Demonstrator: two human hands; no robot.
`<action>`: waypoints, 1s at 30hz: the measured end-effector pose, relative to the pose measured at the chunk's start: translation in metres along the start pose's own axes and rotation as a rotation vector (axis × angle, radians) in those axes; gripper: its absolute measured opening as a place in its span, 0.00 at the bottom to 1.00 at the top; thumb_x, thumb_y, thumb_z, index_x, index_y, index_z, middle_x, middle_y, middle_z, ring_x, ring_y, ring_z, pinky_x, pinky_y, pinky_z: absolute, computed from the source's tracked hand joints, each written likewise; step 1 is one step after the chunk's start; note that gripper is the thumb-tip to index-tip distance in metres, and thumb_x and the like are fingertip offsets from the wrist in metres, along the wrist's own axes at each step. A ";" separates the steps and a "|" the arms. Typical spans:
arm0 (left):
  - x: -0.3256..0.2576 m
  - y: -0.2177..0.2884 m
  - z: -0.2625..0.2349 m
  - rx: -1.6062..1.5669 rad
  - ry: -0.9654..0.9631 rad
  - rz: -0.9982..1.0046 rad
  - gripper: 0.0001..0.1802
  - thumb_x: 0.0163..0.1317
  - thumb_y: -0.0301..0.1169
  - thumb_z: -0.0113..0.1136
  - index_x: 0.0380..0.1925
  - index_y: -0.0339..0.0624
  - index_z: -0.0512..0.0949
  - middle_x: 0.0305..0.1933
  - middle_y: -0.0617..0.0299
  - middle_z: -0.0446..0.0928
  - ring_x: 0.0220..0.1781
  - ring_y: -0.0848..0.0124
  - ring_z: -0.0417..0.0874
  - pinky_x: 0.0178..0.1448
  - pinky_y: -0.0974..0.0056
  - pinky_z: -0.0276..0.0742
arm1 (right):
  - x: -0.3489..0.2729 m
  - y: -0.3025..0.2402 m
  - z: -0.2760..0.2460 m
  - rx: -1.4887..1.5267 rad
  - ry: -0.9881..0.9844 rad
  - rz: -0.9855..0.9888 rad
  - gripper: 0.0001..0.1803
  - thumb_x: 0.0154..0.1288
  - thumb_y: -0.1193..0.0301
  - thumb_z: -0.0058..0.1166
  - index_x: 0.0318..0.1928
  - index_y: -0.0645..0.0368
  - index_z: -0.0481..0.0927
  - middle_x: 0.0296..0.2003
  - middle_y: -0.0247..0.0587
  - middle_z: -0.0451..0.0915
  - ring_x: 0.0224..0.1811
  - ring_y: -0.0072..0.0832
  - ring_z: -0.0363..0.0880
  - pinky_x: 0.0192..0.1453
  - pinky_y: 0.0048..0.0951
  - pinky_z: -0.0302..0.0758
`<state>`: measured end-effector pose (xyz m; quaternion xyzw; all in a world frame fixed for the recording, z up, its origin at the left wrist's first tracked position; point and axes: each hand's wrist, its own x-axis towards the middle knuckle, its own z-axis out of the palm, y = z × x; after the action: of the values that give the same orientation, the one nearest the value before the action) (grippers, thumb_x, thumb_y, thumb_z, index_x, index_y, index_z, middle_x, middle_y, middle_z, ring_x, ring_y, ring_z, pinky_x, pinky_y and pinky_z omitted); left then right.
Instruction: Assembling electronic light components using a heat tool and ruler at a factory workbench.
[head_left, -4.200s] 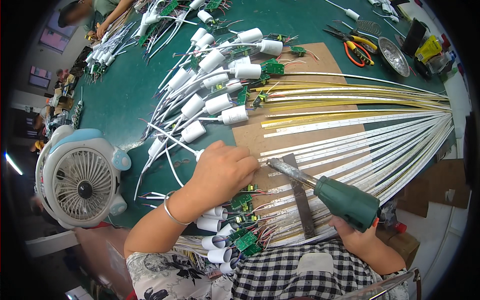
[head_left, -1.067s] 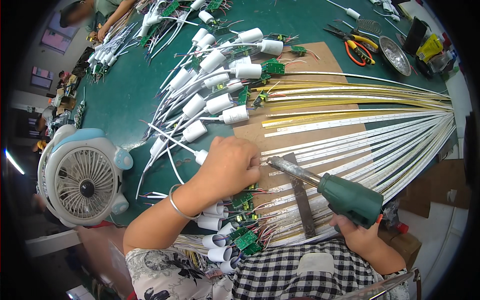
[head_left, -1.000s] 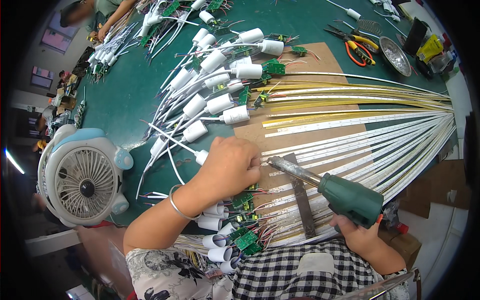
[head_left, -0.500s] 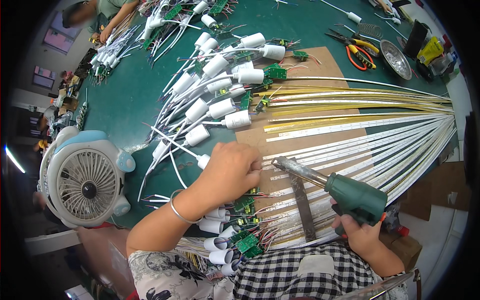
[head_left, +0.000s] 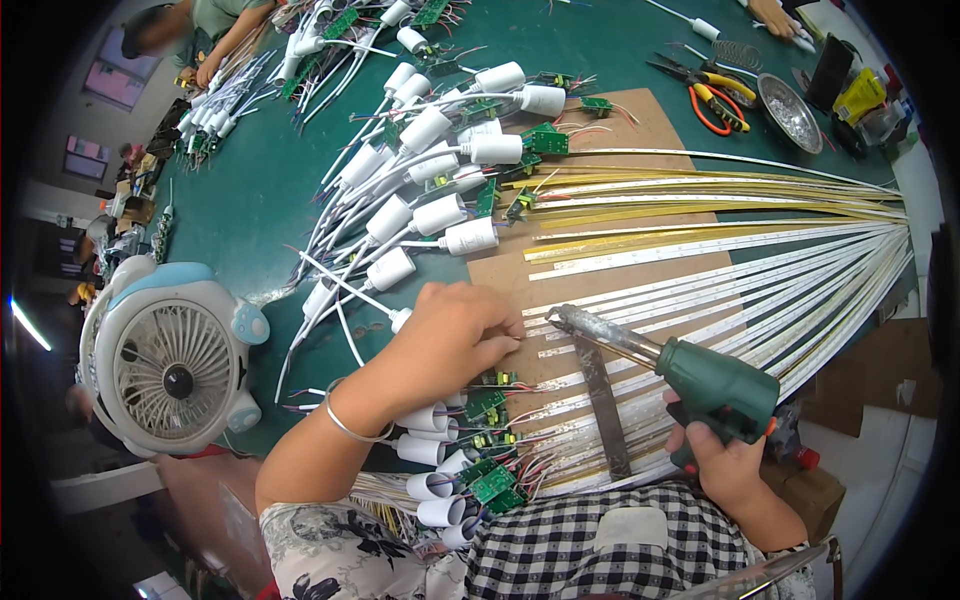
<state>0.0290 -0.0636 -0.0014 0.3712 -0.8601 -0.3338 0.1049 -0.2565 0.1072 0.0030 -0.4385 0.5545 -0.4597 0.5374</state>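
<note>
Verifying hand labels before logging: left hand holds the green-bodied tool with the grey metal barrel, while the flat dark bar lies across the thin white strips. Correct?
Wrong hand: the head view shows the right hand holding the green-bodied tool with the grey metal barrel. The rest stands: the flat dark bar lies across the thin white strips.

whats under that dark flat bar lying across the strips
White strips run beneath the dark flat bar, showing on both sides of it, with brown board in the gaps between some. Whatever lies directly under the bar is covered and cannot be seen.
</note>
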 end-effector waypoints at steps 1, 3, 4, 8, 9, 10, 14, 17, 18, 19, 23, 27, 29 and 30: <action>0.000 -0.001 -0.002 -0.046 -0.005 0.018 0.04 0.57 0.28 0.65 0.33 0.41 0.82 0.30 0.59 0.81 0.38 0.59 0.81 0.47 0.57 0.73 | 0.000 0.000 0.000 0.003 0.003 0.002 0.29 0.69 0.70 0.57 0.65 0.69 0.63 0.50 0.53 0.79 0.33 0.32 0.81 0.32 0.29 0.81; 0.000 -0.007 -0.001 -0.094 -0.020 0.000 0.04 0.57 0.28 0.65 0.30 0.40 0.83 0.31 0.57 0.82 0.37 0.58 0.81 0.45 0.57 0.74 | 0.000 -0.001 0.000 0.009 0.009 0.021 0.29 0.69 0.71 0.56 0.65 0.69 0.63 0.50 0.53 0.79 0.33 0.32 0.81 0.32 0.29 0.81; -0.001 -0.009 -0.001 -0.118 -0.026 -0.010 0.04 0.57 0.28 0.65 0.29 0.39 0.83 0.32 0.56 0.83 0.37 0.58 0.82 0.45 0.57 0.75 | 0.000 -0.002 0.001 0.013 0.012 0.037 0.29 0.69 0.71 0.56 0.65 0.69 0.63 0.50 0.53 0.79 0.33 0.32 0.81 0.32 0.29 0.81; 0.003 -0.009 0.000 -0.101 -0.029 -0.044 0.04 0.55 0.28 0.66 0.27 0.39 0.83 0.30 0.55 0.82 0.34 0.57 0.82 0.40 0.58 0.76 | 0.001 -0.002 0.000 0.016 -0.007 0.027 0.28 0.68 0.72 0.55 0.65 0.69 0.63 0.50 0.53 0.80 0.32 0.32 0.81 0.32 0.29 0.81; 0.003 -0.008 0.000 -0.093 -0.027 -0.059 0.04 0.55 0.28 0.67 0.27 0.39 0.83 0.29 0.56 0.82 0.33 0.58 0.82 0.40 0.58 0.76 | 0.001 -0.002 0.000 0.021 -0.009 0.026 0.28 0.68 0.72 0.55 0.65 0.69 0.63 0.50 0.53 0.80 0.32 0.32 0.81 0.33 0.29 0.81; 0.003 -0.006 0.001 -0.084 -0.025 -0.075 0.04 0.54 0.28 0.67 0.26 0.39 0.83 0.28 0.56 0.82 0.33 0.58 0.82 0.40 0.58 0.75 | 0.001 -0.001 0.000 0.027 -0.011 0.025 0.28 0.69 0.72 0.55 0.65 0.69 0.63 0.50 0.53 0.80 0.32 0.32 0.81 0.33 0.29 0.80; 0.005 -0.002 0.007 -0.012 0.008 -0.142 0.04 0.51 0.28 0.67 0.24 0.41 0.82 0.25 0.59 0.80 0.31 0.61 0.81 0.38 0.59 0.74 | 0.001 0.000 -0.001 0.019 -0.025 0.008 0.28 0.68 0.73 0.55 0.65 0.69 0.64 0.50 0.54 0.80 0.33 0.32 0.81 0.34 0.30 0.80; 0.007 0.001 0.010 0.024 0.016 -0.186 0.04 0.50 0.29 0.67 0.22 0.44 0.80 0.23 0.63 0.79 0.30 0.63 0.81 0.39 0.58 0.71 | 0.000 0.000 0.001 0.001 -0.021 -0.017 0.27 0.68 0.75 0.55 0.65 0.69 0.64 0.49 0.54 0.80 0.34 0.31 0.82 0.36 0.30 0.81; 0.007 0.002 0.010 0.050 0.019 -0.190 0.04 0.50 0.30 0.66 0.22 0.44 0.80 0.22 0.63 0.79 0.30 0.64 0.80 0.40 0.58 0.70 | 0.000 0.003 -0.001 -0.081 -0.054 -0.048 0.27 0.68 0.75 0.55 0.65 0.69 0.64 0.49 0.54 0.80 0.34 0.31 0.82 0.37 0.30 0.81; 0.007 0.004 0.010 0.076 0.022 -0.194 0.05 0.50 0.30 0.66 0.21 0.45 0.80 0.22 0.64 0.78 0.30 0.64 0.80 0.42 0.57 0.68 | 0.000 0.009 -0.006 -0.163 -0.088 -0.079 0.27 0.68 0.76 0.55 0.65 0.69 0.64 0.48 0.54 0.81 0.34 0.30 0.82 0.37 0.30 0.81; 0.006 0.009 0.014 0.132 0.021 -0.243 0.05 0.50 0.32 0.65 0.21 0.48 0.79 0.22 0.66 0.77 0.32 0.65 0.79 0.47 0.55 0.63 | 0.002 0.006 -0.004 -0.234 -0.122 -0.102 0.23 0.67 0.77 0.55 0.61 0.70 0.69 0.45 0.50 0.82 0.34 0.29 0.83 0.39 0.29 0.81; 0.006 0.012 0.014 0.153 0.000 -0.274 0.04 0.50 0.33 0.64 0.21 0.48 0.79 0.23 0.66 0.77 0.34 0.63 0.79 0.49 0.54 0.61 | 0.003 -0.010 0.003 -0.202 -0.068 0.090 0.17 0.60 0.75 0.64 0.50 0.66 0.79 0.44 0.46 0.82 0.43 0.33 0.82 0.48 0.31 0.77; 0.007 0.013 0.013 0.162 -0.005 -0.273 0.04 0.50 0.33 0.64 0.21 0.48 0.78 0.23 0.66 0.77 0.35 0.63 0.79 0.49 0.54 0.61 | 0.004 -0.012 0.003 -0.233 -0.085 0.057 0.16 0.60 0.75 0.64 0.49 0.66 0.80 0.44 0.47 0.82 0.43 0.35 0.82 0.48 0.32 0.77; 0.008 0.012 0.013 0.161 -0.006 -0.271 0.04 0.50 0.33 0.64 0.21 0.48 0.78 0.23 0.66 0.77 0.35 0.63 0.79 0.49 0.54 0.61 | 0.004 -0.012 0.004 -0.253 -0.083 0.052 0.16 0.60 0.75 0.64 0.48 0.66 0.80 0.45 0.48 0.82 0.44 0.37 0.81 0.49 0.34 0.77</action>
<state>0.0110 -0.0561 -0.0038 0.4900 -0.8265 -0.2759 0.0265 -0.2529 0.1011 0.0138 -0.5069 0.5964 -0.3538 0.5120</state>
